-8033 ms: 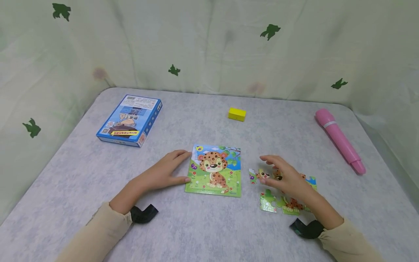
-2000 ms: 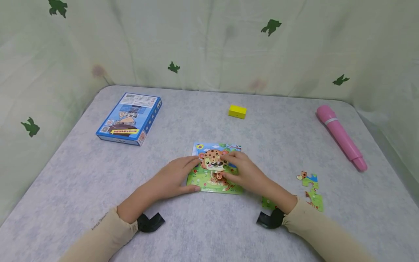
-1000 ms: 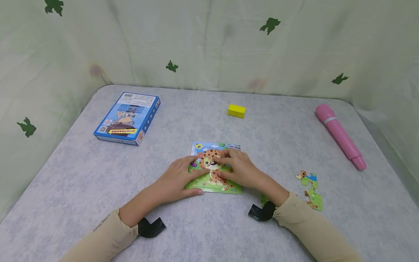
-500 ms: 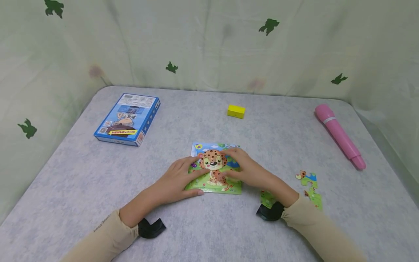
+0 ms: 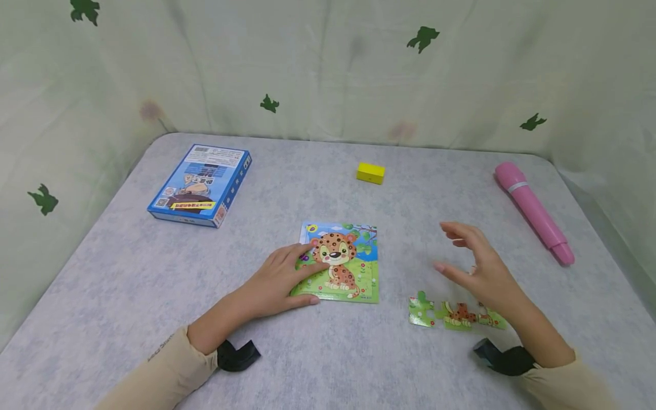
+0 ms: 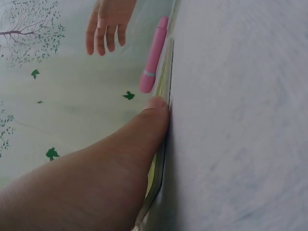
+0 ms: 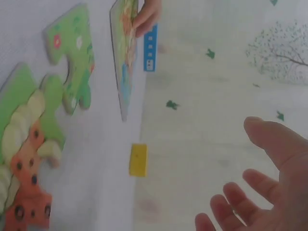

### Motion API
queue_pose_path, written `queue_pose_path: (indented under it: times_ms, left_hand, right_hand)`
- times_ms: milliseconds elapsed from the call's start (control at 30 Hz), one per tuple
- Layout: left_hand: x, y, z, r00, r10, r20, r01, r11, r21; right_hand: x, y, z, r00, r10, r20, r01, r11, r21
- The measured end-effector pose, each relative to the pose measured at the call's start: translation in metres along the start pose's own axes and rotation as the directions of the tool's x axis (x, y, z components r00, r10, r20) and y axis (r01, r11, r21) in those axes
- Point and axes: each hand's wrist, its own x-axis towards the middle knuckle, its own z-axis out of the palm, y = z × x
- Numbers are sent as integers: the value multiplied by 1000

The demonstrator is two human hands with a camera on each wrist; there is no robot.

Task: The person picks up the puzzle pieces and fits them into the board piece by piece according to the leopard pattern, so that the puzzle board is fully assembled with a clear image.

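Note:
A leopard-cub jigsaw board (image 5: 359, 273) lies flat at the middle of the table. My left hand (image 5: 274, 282) rests across its left side, fingers extended over the picture and thumb along the front edge. In the left wrist view the thumb (image 6: 156, 108) touches the board's edge. My right hand (image 5: 487, 276) hovers over the right side, fingers apart, with nothing between them. Below it lie loose puzzle pieces: a green one (image 5: 421, 310), one with the cub's paws (image 5: 458, 315) and another green one (image 5: 493, 319). The hand covers the spot behind them.
A blue box (image 5: 200, 185) lies at the back left. Beyond the board sits a small yellow block (image 5: 370, 173). At the right is a pink microphone-shaped toy (image 5: 533, 213). A pale curtain with green bird shapes (image 5: 423, 39) borders the table.
My right hand has left the board and moved right, above the loose pieces. Fewer pieces lie there than eight seconds ago. My left hand has shifted slightly further onto the board.

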Motion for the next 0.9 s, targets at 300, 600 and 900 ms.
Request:
queue_pose_path:
  times_ms: [300,600,900]
  left_hand:
    - [0,0,-1,1000,1,-1,-1,1000,-11]
    - [1,0,-1,1000,-7,12,8,1000,-19]
    - [1,0,-1,1000,-15,15,15,1000,-22]
  right_hand:
    - [-38,30,-23,979,199,-46,-200,980,-21]
    - [-53,53,-27,925,367,98,-359,929,-90]
    - [-58,68,-31,912,360,200,-343,932,-115]
